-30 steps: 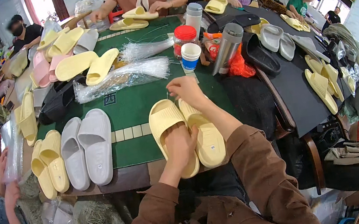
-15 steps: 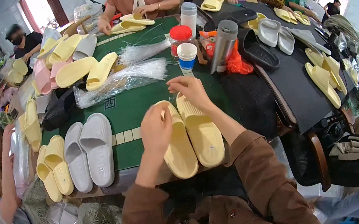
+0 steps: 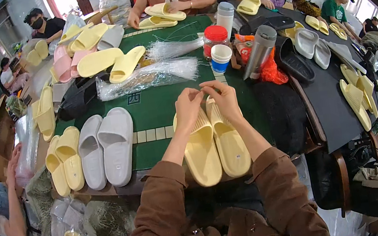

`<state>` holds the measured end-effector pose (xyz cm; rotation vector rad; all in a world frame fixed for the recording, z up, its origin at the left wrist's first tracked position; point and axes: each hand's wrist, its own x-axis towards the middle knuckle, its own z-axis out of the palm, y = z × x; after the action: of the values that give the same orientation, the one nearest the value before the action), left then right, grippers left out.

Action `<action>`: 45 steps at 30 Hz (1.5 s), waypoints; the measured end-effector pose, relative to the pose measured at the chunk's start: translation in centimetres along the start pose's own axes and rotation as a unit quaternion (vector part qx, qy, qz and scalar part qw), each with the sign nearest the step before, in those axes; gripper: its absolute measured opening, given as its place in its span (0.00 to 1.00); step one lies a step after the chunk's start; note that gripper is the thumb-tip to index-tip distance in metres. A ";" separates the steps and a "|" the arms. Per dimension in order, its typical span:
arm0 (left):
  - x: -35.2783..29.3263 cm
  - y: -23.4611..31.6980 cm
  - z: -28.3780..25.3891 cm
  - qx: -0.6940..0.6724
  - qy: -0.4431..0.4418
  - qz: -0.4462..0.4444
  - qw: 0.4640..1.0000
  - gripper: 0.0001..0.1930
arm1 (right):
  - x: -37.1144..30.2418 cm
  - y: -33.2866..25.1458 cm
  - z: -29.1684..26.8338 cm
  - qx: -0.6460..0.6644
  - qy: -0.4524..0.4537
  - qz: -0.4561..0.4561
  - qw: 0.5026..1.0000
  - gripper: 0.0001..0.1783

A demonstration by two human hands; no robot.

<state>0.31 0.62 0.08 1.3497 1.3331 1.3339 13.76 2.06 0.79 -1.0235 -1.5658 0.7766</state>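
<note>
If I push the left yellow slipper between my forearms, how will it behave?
The left yellow slipper would probably slide rather than roll, as its broad sole seems to lie flat. Its matte, moulded-foam look suggests it is light for its size. The thick-looking sole should flex a little, yet likely keep its shape.

Pale yellow slippers (image 3: 202, 160), grey slippers (image 3: 118, 154), dark green tabletop (image 3: 157, 107), brown sleeves (image 3: 162, 216), blue-and-white cup (image 3: 221, 59), red jar lid (image 3: 215, 33)
</note>
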 end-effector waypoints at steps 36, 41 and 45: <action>-1.0 -1.0 1.3 0.079 0.076 0.106 0.988 0.04 | 0.0 1.1 -0.7 0.078 -0.060 0.057 0.994 0.11; -0.8 -2.0 1.2 0.047 0.064 0.101 0.992 0.05 | 0.0 1.2 -0.3 0.137 -0.056 0.050 0.988 0.09; -1.0 -1.1 1.6 0.059 0.070 0.062 0.994 0.07 | 0.0 1.4 -0.7 0.119 -0.048 0.078 0.989 0.08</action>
<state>1.85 -0.02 -1.38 1.4608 1.4612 1.4768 14.73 2.64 -0.24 -0.9522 -1.4430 1.1070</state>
